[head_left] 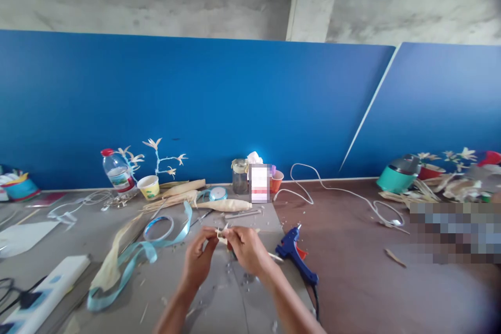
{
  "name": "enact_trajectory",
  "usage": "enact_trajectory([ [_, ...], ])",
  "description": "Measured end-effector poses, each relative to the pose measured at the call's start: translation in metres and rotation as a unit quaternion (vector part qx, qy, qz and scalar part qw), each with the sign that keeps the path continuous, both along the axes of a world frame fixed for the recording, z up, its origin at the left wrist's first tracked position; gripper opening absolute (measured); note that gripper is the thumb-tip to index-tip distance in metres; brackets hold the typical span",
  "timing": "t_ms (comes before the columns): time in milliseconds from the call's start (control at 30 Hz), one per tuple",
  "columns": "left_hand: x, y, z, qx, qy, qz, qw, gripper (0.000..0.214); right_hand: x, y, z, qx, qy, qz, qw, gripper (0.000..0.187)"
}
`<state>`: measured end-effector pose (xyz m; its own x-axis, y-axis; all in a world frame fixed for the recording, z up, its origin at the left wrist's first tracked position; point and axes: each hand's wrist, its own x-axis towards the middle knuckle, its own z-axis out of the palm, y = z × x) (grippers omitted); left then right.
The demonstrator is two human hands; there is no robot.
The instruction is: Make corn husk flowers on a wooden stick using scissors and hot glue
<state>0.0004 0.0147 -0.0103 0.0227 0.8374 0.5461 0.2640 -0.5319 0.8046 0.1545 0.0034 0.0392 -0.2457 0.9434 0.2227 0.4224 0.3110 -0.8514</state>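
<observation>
My left hand (199,257) and my right hand (247,251) meet over the grey work surface (219,302). Pinched between their fingertips is a small pale husk piece (222,239), with thin pointed tips sticking up. Its lower part is hidden by the fingers. A blue hot glue gun (295,257) lies to the right of my right hand. Light-blue ribbon (131,266) winds across the table left of my left hand, beside a ribbon roll (158,227). Just beyond my hands lies a bundle of dried husk (223,205).
A white power strip (64,276) lies at the near left. Along the blue partition (235,104) stand a plastic bottle (117,172), a yellow cup (148,187) with husk flowers, a glass jar (240,176) and an orange cup (277,181). A white cable (332,188) crosses the brown table.
</observation>
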Motion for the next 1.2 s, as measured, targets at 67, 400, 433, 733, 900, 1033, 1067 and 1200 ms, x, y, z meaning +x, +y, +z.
enact_trajectory([
  [67, 0.000, -0.001, 0.001, 0.008, 0.013, -0.008, 1.000, 0.011, 0.001, 0.000, -0.001, -0.004, -0.010, -0.005, 1.000, 0.044],
  [400, 0.003, -0.007, 0.009, 0.077, 0.093, -0.032, 0.992, 0.014, 0.004, 0.005, -0.005, -0.106, 0.007, -0.001, 0.994, 0.039],
  [433, 0.003, -0.007, 0.009, 0.078, 0.099, -0.032, 0.991, 0.014, 0.005, 0.005, -0.003, -0.120, 0.014, 0.009, 0.993, 0.040],
  [733, 0.004, -0.009, 0.013, 0.083, 0.132, -0.017, 0.988, 0.016, 0.016, 0.003, 0.004, -0.186, 0.059, 0.046, 0.980, 0.041],
  [900, 0.004, -0.009, 0.013, 0.096, 0.127, -0.026, 0.987, 0.016, 0.020, 0.003, 0.007, -0.207, 0.072, 0.065, 0.974, 0.042],
  [1033, 0.005, -0.010, 0.013, 0.098, 0.128, -0.032, 0.986, 0.015, 0.022, 0.002, 0.012, -0.223, 0.096, 0.079, 0.967, 0.041],
  [1067, 0.005, -0.010, 0.012, 0.095, 0.128, -0.032, 0.987, 0.014, 0.023, 0.002, 0.013, -0.230, 0.102, 0.082, 0.964, 0.041],
  [1200, 0.000, -0.006, 0.009, 0.062, 0.115, -0.020, 0.991, 0.013, 0.038, -0.001, 0.021, -0.266, 0.159, 0.103, 0.945, 0.045],
])
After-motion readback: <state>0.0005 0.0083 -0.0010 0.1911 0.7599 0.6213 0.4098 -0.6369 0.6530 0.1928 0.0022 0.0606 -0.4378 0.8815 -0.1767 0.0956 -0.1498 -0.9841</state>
